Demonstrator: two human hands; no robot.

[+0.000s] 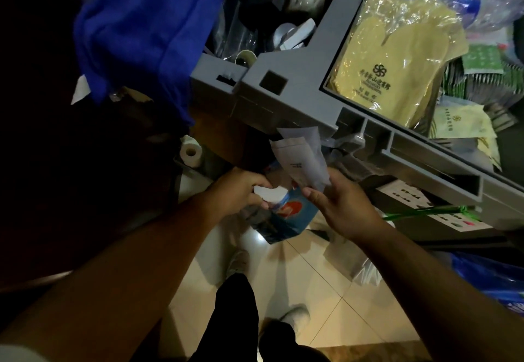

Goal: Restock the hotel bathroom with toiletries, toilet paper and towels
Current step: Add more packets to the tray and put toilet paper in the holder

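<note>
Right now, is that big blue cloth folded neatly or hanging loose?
Hanging loose: the big blue cloth drapes in crumpled, uneven folds beside the grey plastic cart, its lower end dangling in a point.

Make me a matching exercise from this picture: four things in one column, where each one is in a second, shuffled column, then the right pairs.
Things
1. yellow bags
2. toilet roll
3. white packets
4. blue bag

Places
A. gripped at its top by the left hand
B. in the top tray of the cart
C. held in the right hand
D. low down, left of both hands

Pairs: 1-B, 2-D, 3-C, 4-A
</note>
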